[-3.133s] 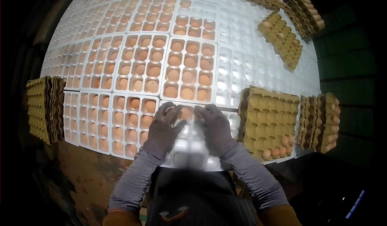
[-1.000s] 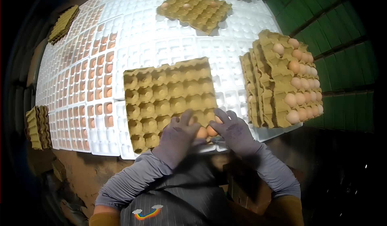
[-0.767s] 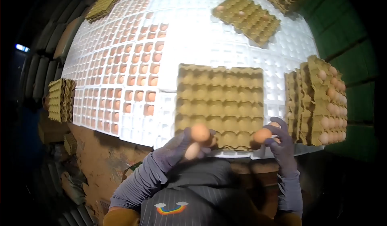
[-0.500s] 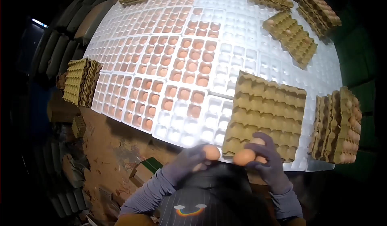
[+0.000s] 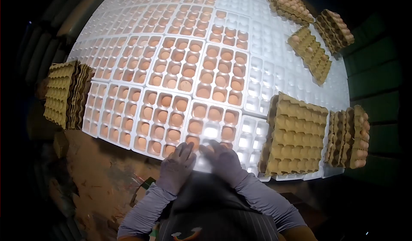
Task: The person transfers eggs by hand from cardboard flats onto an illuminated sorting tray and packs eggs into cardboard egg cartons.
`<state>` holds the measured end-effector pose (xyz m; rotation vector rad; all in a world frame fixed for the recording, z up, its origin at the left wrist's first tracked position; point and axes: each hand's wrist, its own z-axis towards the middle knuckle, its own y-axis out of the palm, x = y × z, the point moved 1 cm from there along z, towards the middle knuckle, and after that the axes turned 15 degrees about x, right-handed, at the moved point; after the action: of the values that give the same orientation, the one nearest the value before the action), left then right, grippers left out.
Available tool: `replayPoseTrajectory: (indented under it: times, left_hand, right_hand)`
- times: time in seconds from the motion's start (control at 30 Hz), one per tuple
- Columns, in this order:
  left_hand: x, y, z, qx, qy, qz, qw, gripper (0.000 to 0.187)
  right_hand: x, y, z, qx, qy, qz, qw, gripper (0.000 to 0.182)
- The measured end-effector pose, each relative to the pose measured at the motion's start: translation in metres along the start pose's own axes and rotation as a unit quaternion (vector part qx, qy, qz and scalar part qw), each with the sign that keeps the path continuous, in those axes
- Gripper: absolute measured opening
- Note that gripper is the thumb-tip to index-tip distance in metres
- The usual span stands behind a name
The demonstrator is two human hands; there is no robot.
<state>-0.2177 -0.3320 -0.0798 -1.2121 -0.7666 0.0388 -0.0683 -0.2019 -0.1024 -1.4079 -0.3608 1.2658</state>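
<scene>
Both my gloved hands are over the front edge of a white moulded tray (image 5: 240,112) partly filled with brown eggs. My left hand (image 5: 177,168) has its fingers bent down beside a brown egg (image 5: 193,141) in the left column; what lies under those fingers is hidden. To its right, my right hand (image 5: 225,163) reaches in low, its fingertips smeared by motion. Another egg (image 5: 227,146) shows just behind that hand. An egg-free pocket (image 5: 210,131) lies between the two rows of eggs ahead of my fingers.
A brown pulp egg flat (image 5: 298,135) lies at right on the white trays. Beyond it stands a stack of flats holding eggs (image 5: 349,138). More stacked flats (image 5: 64,95) stand at the left edge. Filled trays (image 5: 176,65) spread across the table's left and middle.
Both hands moved forward over the front tray, the right one also leftward from the pulp flat. The eggs seen in my hands no longer show there; extra eggs appear in the tray's third row.
</scene>
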Motion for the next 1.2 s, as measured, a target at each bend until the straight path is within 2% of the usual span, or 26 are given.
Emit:
replayPoseTrajectory:
  times: [0.03,0.07,0.13,0.23,0.27,0.37,0.43,0.5,0.57,0.6,0.63,0.67,0.7,0.73,0.77,0.83,0.87,0.9,0.93,1.0,1.03,1.07,1.1,1.17,1.2]
  left_hand:
    - [-0.004,0.005,-0.007,-0.026,-0.003,0.003,1.000,0.043]
    - [-0.007,0.009,-0.014,-0.052,-0.006,0.008,0.999,0.045]
    - [-0.009,0.013,-0.016,0.031,-0.011,-0.076,0.997,0.049]
    - [0.006,0.039,-0.023,0.132,-0.029,-0.208,0.969,0.054]
    - [0.012,0.056,-0.020,0.169,-0.032,-0.254,0.952,0.055]
    - [0.022,0.094,-0.017,0.146,0.025,-0.218,0.965,0.063]
    - [0.031,0.092,-0.017,0.095,0.055,-0.038,0.993,0.064]
    - [0.042,0.084,-0.017,0.113,0.067,-0.052,0.990,0.066]
    - [0.077,0.069,-0.008,0.074,0.011,-0.121,0.990,0.067]
    - [0.095,0.068,0.002,0.023,-0.017,-0.211,0.977,0.068]
    - [0.115,0.077,0.008,-0.012,-0.069,-0.293,0.954,0.069]
    - [0.138,0.088,0.016,-0.024,-0.082,-0.339,0.937,0.069]
    - [0.160,0.102,0.024,-0.036,-0.096,-0.380,0.919,0.068]
    - [0.178,0.127,0.025,-0.032,-0.138,-0.453,0.880,0.071]
    - [0.193,0.130,0.034,-0.136,-0.127,-0.361,0.914,0.077]
    - [0.231,0.122,0.036,-0.189,-0.200,-0.405,0.872,0.073]
    - [0.241,0.111,0.042,-0.158,-0.182,-0.417,0.877,0.073]
    - [0.246,0.098,0.041,-0.129,-0.169,-0.422,0.881,0.073]
    - [0.246,0.091,0.043,-0.129,-0.208,-0.424,0.872,0.073]
    - [0.243,0.069,0.053,-0.129,-0.132,-0.460,0.869,0.071]
    - [0.241,0.046,0.060,-0.133,-0.105,-0.453,0.875,0.071]
    - [0.231,0.030,0.064,-0.105,-0.063,-0.402,0.908,0.070]
    - [0.208,0.019,0.068,0.095,-0.105,-0.484,0.864,0.069]
    - [0.169,-0.003,0.072,0.269,-0.228,-0.499,0.791,0.071]
    - [0.154,-0.009,0.067,0.276,-0.159,-0.438,0.841,0.079]
  right_hand:
    - [-0.003,0.004,0.005,-0.021,-0.002,-0.012,1.000,0.045]
    - [-0.005,0.004,0.009,0.012,0.019,0.022,1.000,0.047]
    - [0.001,0.005,0.029,0.085,0.055,0.089,0.991,0.051]
    - [0.019,0.036,0.052,0.210,0.011,0.130,0.969,0.059]
    - [0.024,0.041,0.053,0.201,0.023,0.130,0.971,0.062]
    - [0.030,0.030,0.040,0.165,0.209,0.354,0.897,0.063]
    - [0.015,-0.020,0.023,0.152,0.278,0.458,0.830,0.056]
    - [0.024,-0.077,-0.004,0.123,0.243,0.386,0.881,0.054]
    - [0.051,-0.146,-0.037,0.186,0.143,0.163,0.958,0.049]
    - [0.071,-0.175,-0.057,0.235,0.267,0.172,0.919,0.049]
    - [0.101,-0.199,-0.075,0.283,0.326,0.146,0.890,0.049]
    - [0.130,-0.224,-0.092,0.330,0.384,0.126,0.853,0.048]
    - [0.175,-0.236,-0.115,0.378,0.391,0.071,0.836,0.048]
    - [0.221,-0.237,-0.144,0.333,0.375,-0.074,0.862,0.048]
    - [0.263,-0.236,-0.173,0.284,0.346,-0.217,0.868,0.047]
    - [0.320,-0.234,-0.225,0.103,0.330,-0.064,0.936,0.050]
    - [0.301,-0.247,-0.205,0.160,0.446,0.048,0.879,0.051]
    - [0.279,-0.264,-0.196,0.177,0.493,0.102,0.846,0.051]
    - [0.258,-0.280,-0.187,0.198,0.537,0.152,0.806,0.050]
    - [0.250,-0.282,-0.190,0.240,0.493,0.327,0.770,0.051]
    - [0.242,-0.279,-0.189,0.245,0.449,0.315,0.799,0.059]
    - [0.235,-0.276,-0.188,0.251,0.404,0.302,0.826,0.066]
    - [0.221,-0.263,-0.161,0.232,0.294,0.102,0.921,0.080]
    - [0.169,-0.251,-0.098,0.295,0.064,-0.004,0.953,0.079]
    - [0.153,-0.230,-0.081,0.286,0.070,-0.010,0.956,0.068]
